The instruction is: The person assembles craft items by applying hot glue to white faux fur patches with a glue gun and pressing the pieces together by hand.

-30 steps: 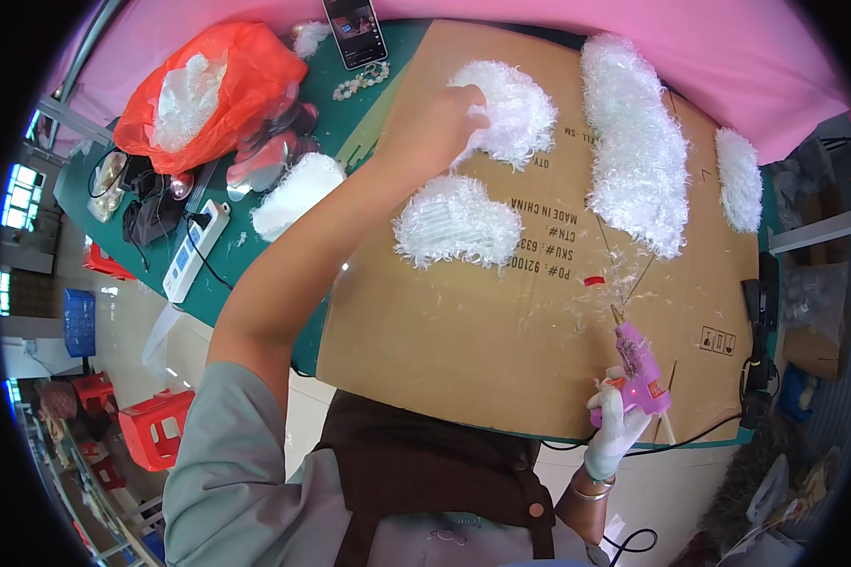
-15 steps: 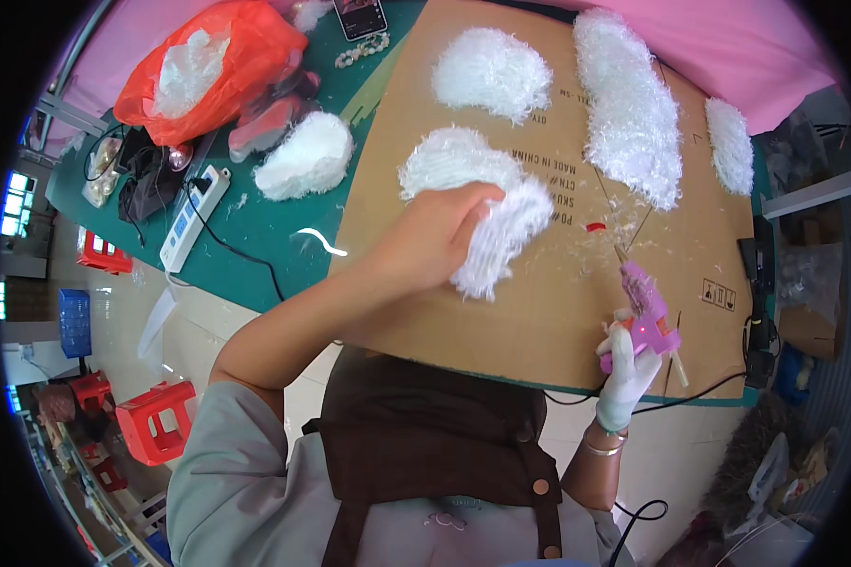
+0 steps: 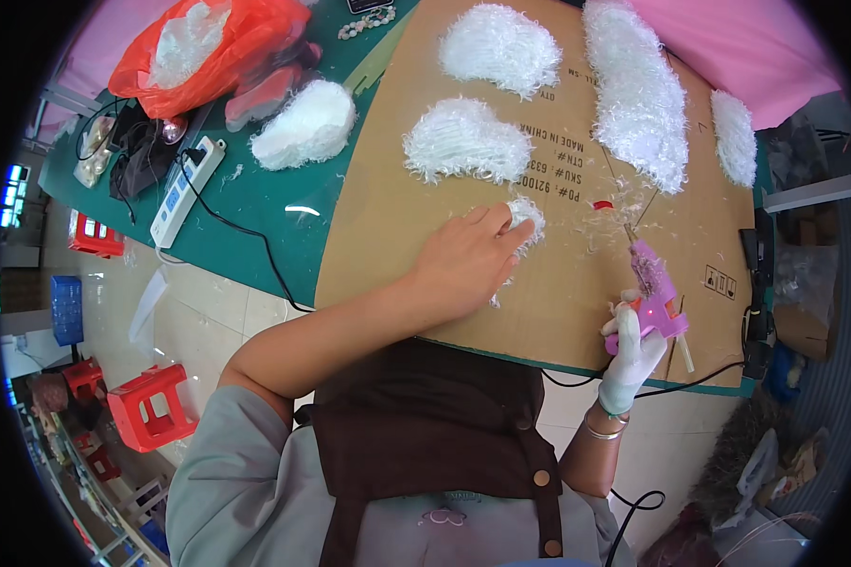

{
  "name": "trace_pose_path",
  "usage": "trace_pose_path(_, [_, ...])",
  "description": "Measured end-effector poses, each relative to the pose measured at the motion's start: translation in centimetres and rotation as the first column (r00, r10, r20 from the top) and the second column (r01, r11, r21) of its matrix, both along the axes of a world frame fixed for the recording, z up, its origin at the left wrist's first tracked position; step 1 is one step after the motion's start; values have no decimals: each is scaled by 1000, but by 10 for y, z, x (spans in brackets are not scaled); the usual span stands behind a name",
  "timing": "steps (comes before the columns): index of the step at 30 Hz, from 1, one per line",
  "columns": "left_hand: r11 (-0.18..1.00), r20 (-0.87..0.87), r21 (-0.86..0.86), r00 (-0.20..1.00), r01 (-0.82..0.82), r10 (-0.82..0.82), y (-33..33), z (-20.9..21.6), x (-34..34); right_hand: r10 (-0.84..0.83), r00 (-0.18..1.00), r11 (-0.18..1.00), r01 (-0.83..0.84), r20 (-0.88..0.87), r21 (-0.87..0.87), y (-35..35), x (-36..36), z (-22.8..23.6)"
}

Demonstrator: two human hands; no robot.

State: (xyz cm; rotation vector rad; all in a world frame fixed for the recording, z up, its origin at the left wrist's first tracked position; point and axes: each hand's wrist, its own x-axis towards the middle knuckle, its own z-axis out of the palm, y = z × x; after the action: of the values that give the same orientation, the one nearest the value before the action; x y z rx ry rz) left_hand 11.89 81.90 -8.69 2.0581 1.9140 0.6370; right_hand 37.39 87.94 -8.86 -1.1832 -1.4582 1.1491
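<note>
Apparently, placement was the step: your left hand (image 3: 465,262) covered a shaggy white piece (image 3: 528,219), grip unclear; your right hand (image 3: 635,348) gripped a hot-glue gun (image 3: 654,282); the next move called for steadiness.

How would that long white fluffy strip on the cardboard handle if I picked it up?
The long strip would probably bend or sag, since its shaggy pile looks soft. It's likely light for its size, being mostly fluff. It may shed too: loose white fibres lie on the cardboard near it.
</note>
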Motion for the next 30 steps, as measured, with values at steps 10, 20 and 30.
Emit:
trace_pose_path(10, [995, -172, 95, 984, -32, 48, -11, -6, 9, -10, 1000, 1000, 10, -8, -8, -2, -3, 0])
trace_pose_path(20, [994, 12, 102, 1000, -23, 22, -53, -1, -3, -14, 1000, 1000, 14, 19, 0, -2, -5, 5])
trace_pose_path(30, [978, -130, 207, 991, 37, -10, -69, -14, 12, -6, 1000, 1000, 7, 22, -18, -2, -2, 2])
